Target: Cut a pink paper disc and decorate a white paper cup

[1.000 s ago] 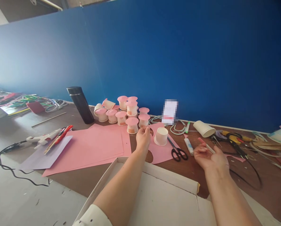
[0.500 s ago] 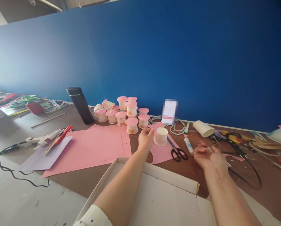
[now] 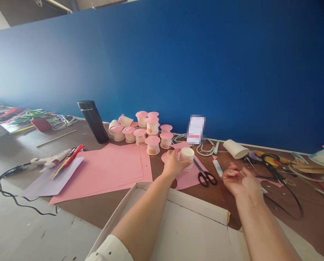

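A small white paper cup [image 3: 187, 155] stands upside down on a pink sheet with cut-outs [image 3: 186, 181]. My left hand [image 3: 174, 165] is closed around its left side, thumb across the front and fingertips partly hidden behind. A pink paper piece [image 3: 164, 157] shows just beyond those fingers. To the right, my right hand [image 3: 239, 179] rests palm up with curled fingers. Something whitish shows between its thumb and fingers, too covered to name. Black-handled scissors [image 3: 206, 177] and a white glue tube [image 3: 217, 169] lie between the two hands.
Several cups with pink paper roofs [image 3: 152, 145] stand at the back, near a black flask [image 3: 92, 121]. Pink sheets [image 3: 118, 166], a glue gun [image 3: 51, 159] and a red cutter [image 3: 72, 156] lie left. A white box lid [image 3: 194, 232] is in front. Cables [image 3: 289, 188] tangle right.
My left hand has moved slightly right and opened from a pinch to close around the cup, which has shifted a little right. My right hand stays in place.
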Demonstrator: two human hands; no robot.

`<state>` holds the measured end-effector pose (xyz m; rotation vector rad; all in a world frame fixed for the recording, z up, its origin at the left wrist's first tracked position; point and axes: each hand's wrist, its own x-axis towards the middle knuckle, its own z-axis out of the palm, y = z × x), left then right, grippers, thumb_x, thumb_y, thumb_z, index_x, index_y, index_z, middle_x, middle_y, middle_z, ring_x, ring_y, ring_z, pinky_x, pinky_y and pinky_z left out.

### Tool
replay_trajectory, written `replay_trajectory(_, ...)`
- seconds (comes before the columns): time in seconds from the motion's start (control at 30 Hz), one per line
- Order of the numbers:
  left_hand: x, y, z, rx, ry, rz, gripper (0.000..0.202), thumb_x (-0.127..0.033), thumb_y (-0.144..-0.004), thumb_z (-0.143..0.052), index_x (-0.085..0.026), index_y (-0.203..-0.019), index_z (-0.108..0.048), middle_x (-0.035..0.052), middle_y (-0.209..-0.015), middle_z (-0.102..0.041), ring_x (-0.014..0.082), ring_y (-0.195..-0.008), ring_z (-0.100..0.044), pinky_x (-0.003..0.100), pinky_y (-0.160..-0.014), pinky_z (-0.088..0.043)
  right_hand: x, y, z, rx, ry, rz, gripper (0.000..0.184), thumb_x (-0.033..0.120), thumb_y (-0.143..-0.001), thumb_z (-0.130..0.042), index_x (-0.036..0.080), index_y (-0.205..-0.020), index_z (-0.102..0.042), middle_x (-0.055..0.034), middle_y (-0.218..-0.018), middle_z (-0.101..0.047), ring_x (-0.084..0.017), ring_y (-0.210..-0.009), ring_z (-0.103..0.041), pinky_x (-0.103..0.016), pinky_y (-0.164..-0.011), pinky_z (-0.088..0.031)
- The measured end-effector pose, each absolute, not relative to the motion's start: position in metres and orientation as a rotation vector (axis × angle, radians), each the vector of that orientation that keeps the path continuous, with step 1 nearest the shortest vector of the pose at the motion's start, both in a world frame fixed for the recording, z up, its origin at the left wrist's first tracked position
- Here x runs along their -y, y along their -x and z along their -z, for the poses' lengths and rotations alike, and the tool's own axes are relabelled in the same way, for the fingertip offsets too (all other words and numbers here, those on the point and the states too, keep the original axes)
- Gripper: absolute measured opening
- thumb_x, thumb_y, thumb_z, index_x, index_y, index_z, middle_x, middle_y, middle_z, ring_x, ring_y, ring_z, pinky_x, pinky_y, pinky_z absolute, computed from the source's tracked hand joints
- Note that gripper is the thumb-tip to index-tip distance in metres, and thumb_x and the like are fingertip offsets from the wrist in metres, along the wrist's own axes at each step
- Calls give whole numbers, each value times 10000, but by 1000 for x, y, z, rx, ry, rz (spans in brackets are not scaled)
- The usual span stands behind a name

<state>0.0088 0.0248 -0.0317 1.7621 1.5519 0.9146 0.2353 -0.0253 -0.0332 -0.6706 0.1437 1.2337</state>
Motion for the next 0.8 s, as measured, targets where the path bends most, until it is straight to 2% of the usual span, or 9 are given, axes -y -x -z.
replay_trajectory(0.5,-29,-10,38,-1525,-1837,-887,636,-465,-662,-712,-218,-1229,-564,107,-1209,-544,265,-1160,-485,353,-963,-368,25,-232,32,-156,638,-1269,225,210,-955,-316,107,-999,-511,66,-577,-476,-25,-361,-415,-153,-340,-375)
replay_trajectory(0.8,-29,-11,40,-1522,-1818,-906,543,-432,-656,-711,-195,-1127,-585,109,-1190,-561,267,-1150,-491,358,-951,-379,28,-230,27,-165,631,-1289,196,155,-933,-356,104,-1034,-515,77,-564,-476,-17,-356,-411,-129,-336,-374)
